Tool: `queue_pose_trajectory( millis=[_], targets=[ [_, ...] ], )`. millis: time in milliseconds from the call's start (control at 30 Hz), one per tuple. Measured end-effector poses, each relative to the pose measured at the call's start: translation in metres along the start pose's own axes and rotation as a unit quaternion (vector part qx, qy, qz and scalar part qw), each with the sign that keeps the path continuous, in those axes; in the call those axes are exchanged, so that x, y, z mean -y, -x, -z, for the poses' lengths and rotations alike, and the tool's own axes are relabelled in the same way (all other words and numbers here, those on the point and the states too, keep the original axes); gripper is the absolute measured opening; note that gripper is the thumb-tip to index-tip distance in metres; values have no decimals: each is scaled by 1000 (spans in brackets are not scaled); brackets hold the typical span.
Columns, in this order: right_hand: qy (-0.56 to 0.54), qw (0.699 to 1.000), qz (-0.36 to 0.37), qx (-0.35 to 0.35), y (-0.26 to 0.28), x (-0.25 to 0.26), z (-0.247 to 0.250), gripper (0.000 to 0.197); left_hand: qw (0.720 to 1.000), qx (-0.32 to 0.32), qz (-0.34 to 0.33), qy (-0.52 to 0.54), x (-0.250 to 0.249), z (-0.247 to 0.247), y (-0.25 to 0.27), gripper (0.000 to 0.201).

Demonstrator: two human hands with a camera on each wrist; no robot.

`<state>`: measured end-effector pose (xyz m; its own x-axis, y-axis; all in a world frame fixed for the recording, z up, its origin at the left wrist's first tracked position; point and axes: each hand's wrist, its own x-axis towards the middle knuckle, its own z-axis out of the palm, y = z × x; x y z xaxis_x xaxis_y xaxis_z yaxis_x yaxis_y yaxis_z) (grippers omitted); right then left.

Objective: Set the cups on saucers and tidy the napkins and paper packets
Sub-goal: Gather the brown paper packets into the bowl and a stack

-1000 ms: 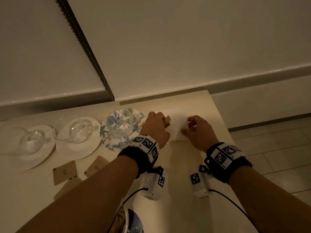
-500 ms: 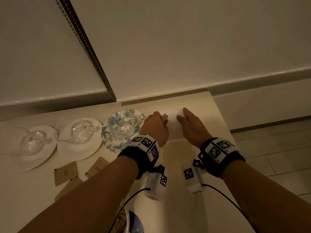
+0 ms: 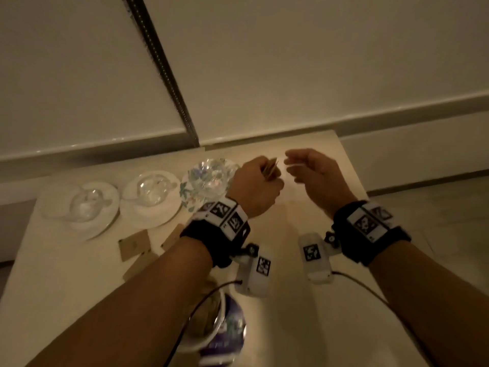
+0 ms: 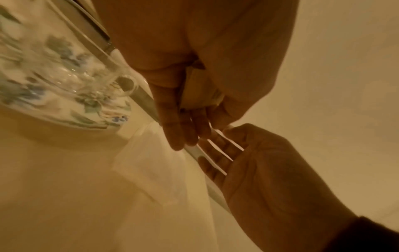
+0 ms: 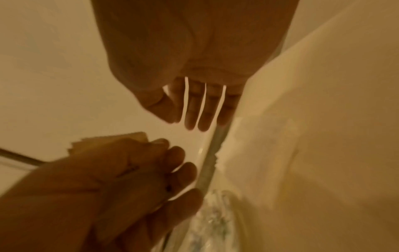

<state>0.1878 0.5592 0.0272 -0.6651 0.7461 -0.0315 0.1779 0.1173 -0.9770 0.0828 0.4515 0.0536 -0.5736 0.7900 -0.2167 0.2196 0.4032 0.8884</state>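
A pale table fills the lower part of the head view, its far edge against a light wall. A dark perforated metal strip runs diagonally down the wall from the upper left. At right, a tiled floor shows. A purple-patterned bowl sits at bottom centre.

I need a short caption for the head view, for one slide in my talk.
Left hand grips brown paper packets beside the open right hand; three glass cups sit on saucers.
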Motion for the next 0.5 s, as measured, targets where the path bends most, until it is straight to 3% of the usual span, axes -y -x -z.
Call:
queue_pose_trajectory(
  millis=[100, 167, 267, 333, 433, 500],
  targets=[
    [-5, 989, 98, 110, 35, 42, -11, 12, 997, 52, 6, 61, -10, 20, 39, 26],
    [36, 981, 122, 149, 60, 58, -22, 7, 992, 75, 22, 94, -8, 35, 69, 28],
    [90, 983, 97, 128, 99, 58, -41, 17, 980, 93, 63, 161, 9, 55, 121, 18],
    [87, 982, 67, 151, 132, 55, -57, 12, 968, 110, 93, 204, 25, 62, 161, 15],
    [95, 976, 20, 193, 179, 53, -77, 10, 925, 138, 148, 322, 45, 66, 216, 16],
    [97, 975, -1, 201, 209, 54, -89, 12, 896, 163, 158, 382, 56, 68, 246, 28]
  ],
)
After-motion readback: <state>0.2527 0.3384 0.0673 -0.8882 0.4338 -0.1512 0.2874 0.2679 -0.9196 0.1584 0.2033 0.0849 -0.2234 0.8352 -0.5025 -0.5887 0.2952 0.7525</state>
